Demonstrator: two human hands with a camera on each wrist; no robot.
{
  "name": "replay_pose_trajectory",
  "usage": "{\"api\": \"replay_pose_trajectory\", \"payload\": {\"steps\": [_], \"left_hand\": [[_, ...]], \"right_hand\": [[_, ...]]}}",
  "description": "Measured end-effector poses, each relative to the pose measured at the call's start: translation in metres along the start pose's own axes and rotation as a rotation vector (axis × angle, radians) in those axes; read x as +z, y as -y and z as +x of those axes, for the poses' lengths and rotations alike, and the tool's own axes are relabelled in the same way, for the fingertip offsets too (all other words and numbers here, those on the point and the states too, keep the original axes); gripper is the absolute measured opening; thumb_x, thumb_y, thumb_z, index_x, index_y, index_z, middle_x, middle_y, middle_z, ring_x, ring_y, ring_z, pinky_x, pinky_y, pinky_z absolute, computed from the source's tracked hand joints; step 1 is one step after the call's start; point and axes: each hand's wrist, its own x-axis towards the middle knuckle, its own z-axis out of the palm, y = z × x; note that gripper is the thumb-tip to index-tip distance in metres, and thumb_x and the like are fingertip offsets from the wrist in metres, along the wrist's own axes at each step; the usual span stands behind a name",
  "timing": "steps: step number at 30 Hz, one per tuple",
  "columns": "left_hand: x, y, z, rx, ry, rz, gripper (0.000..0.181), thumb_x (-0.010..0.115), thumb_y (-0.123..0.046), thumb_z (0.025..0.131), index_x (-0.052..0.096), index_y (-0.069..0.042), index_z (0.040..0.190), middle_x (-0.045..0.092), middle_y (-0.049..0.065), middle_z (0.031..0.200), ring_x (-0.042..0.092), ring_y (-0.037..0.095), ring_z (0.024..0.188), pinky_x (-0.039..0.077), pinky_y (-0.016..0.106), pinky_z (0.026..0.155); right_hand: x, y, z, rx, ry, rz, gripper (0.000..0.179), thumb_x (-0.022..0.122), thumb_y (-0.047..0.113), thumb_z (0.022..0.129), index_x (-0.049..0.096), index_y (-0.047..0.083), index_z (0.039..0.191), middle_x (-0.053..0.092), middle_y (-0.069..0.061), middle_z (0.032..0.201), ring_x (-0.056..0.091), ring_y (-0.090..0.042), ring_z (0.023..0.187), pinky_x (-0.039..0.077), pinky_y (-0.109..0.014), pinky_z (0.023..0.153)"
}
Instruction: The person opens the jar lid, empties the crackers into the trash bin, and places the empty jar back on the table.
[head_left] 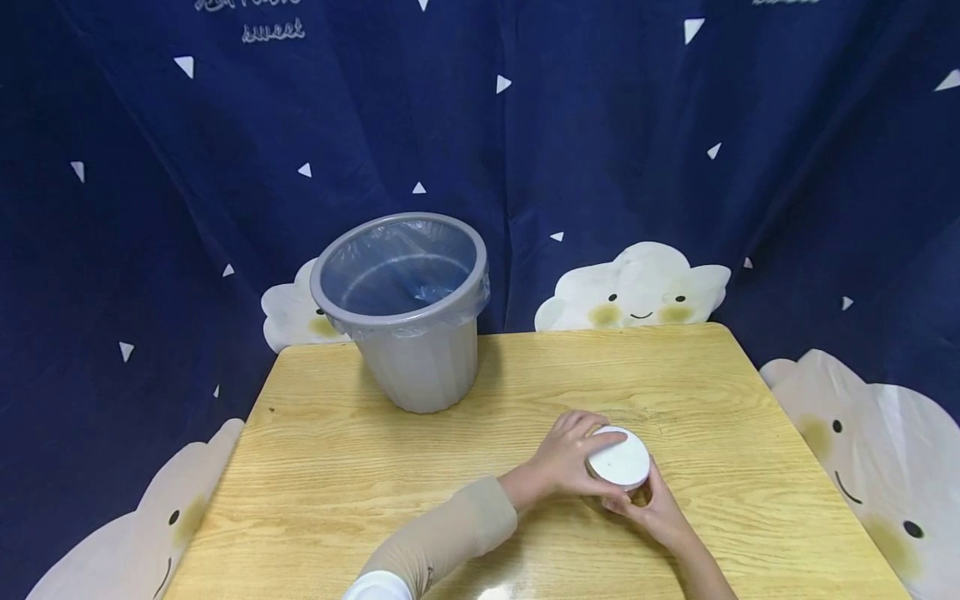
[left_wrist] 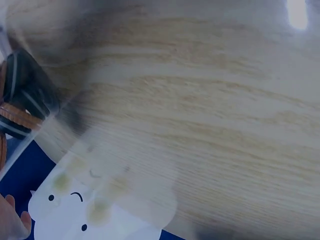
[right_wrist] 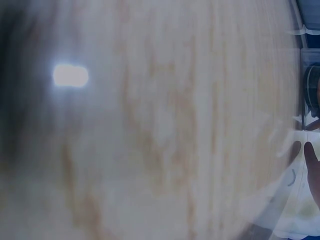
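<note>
A round container with a flat white lid is held between both hands over the right half of the table. My left hand grips it from the left, the thumb lying on the lid and fingers around the far rim. From the right and below, my right hand holds its side. Most of the container's body is hidden under the lid and hands. At the left wrist view's edge a dark, striped body with brown ridged bands shows, above fingertips. A finger shows at the right wrist view's right edge.
A grey bin lined with a clear plastic bag stands at the back left of the wooden table. Behind and around the table hangs a dark blue curtain with white triangles and cloud faces.
</note>
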Motion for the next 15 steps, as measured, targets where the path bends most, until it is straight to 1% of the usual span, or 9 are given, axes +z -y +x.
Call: {"api": "replay_pose_trajectory", "payload": {"steps": [2, 3, 5, 7, 9, 10, 12, 15], "left_hand": [[-0.001, 0.002, 0.0, 0.013, 0.028, -0.007, 0.082, 0.065, -0.072, 0.06, 0.049, -0.034, 0.13, 0.044, -0.006, 0.131, 0.036, 0.011, 0.12, 0.026, 0.032, 0.106], [-0.002, 0.003, 0.0, 0.019, 0.044, -0.014, 0.082, 0.065, -0.072, 0.061, 0.048, -0.034, 0.131, 0.043, -0.006, 0.132, 0.035, 0.011, 0.12, 0.025, 0.033, 0.106], [-0.002, 0.006, 0.0, 0.036, 0.076, -0.025, 0.082, 0.065, -0.07, 0.063, 0.045, -0.034, 0.133, 0.04, -0.006, 0.135, 0.034, 0.012, 0.123, 0.025, 0.033, 0.106], [-0.002, 0.01, -0.001, 0.057, 0.104, -0.052, 0.083, 0.066, -0.068, 0.064, 0.042, -0.033, 0.135, 0.036, -0.005, 0.14, 0.031, 0.013, 0.126, 0.023, 0.032, 0.107], [-0.003, 0.013, 0.0, 0.086, 0.13, -0.088, 0.084, 0.068, -0.066, 0.065, 0.04, -0.033, 0.137, 0.032, -0.003, 0.144, 0.028, 0.014, 0.13, 0.021, 0.032, 0.108], [-0.004, 0.015, 0.0, 0.102, 0.141, -0.113, 0.085, 0.069, -0.064, 0.064, 0.04, -0.032, 0.137, 0.03, -0.002, 0.145, 0.026, 0.014, 0.131, 0.02, 0.032, 0.109], [-0.004, 0.019, 0.001, 0.14, 0.164, -0.171, 0.086, 0.071, -0.06, 0.065, 0.04, -0.03, 0.138, 0.028, 0.0, 0.147, 0.023, 0.015, 0.134, 0.017, 0.033, 0.11], [-0.006, 0.024, 0.003, 0.191, 0.188, -0.248, 0.085, 0.074, -0.055, 0.066, 0.041, -0.026, 0.138, 0.027, 0.002, 0.148, 0.021, 0.016, 0.136, 0.014, 0.032, 0.11]], "right_hand": [[0.0, 0.0, 0.0, 0.007, 0.002, 0.01, 0.095, 0.073, 0.003, 0.073, 0.012, 0.006, 0.145, 0.031, -0.022, 0.137, 0.032, 0.008, 0.112, 0.018, -0.066, 0.098], [0.0, 0.0, 0.0, 0.008, 0.005, 0.019, 0.095, 0.073, 0.003, 0.073, 0.011, 0.006, 0.144, 0.03, -0.023, 0.137, 0.032, 0.005, 0.114, 0.015, -0.069, 0.096], [0.0, 0.001, 0.001, 0.01, 0.01, 0.029, 0.095, 0.073, 0.003, 0.073, 0.01, 0.006, 0.145, 0.028, -0.023, 0.139, 0.032, -0.007, 0.12, 0.013, -0.071, 0.096], [0.0, 0.003, 0.001, 0.015, 0.013, 0.032, 0.096, 0.073, 0.003, 0.073, 0.009, 0.006, 0.145, 0.026, -0.024, 0.14, 0.03, -0.023, 0.125, 0.013, -0.07, 0.096], [0.001, 0.004, 0.001, 0.023, 0.016, 0.033, 0.097, 0.073, 0.005, 0.073, 0.009, 0.007, 0.145, 0.024, -0.024, 0.141, 0.026, -0.038, 0.127, 0.012, -0.071, 0.096], [0.001, 0.004, 0.001, 0.027, 0.016, 0.035, 0.098, 0.074, 0.005, 0.073, 0.009, 0.008, 0.145, 0.024, -0.024, 0.141, 0.023, -0.043, 0.127, 0.012, -0.071, 0.096], [0.001, 0.005, 0.001, 0.029, 0.019, 0.035, 0.098, 0.074, 0.005, 0.073, 0.008, 0.009, 0.146, 0.023, -0.024, 0.141, 0.021, -0.047, 0.127, 0.011, -0.072, 0.095], [0.001, 0.004, 0.001, 0.026, 0.022, 0.04, 0.099, 0.074, 0.004, 0.072, 0.008, 0.009, 0.145, 0.023, -0.024, 0.141, 0.02, -0.047, 0.127, 0.01, -0.072, 0.095]]}}
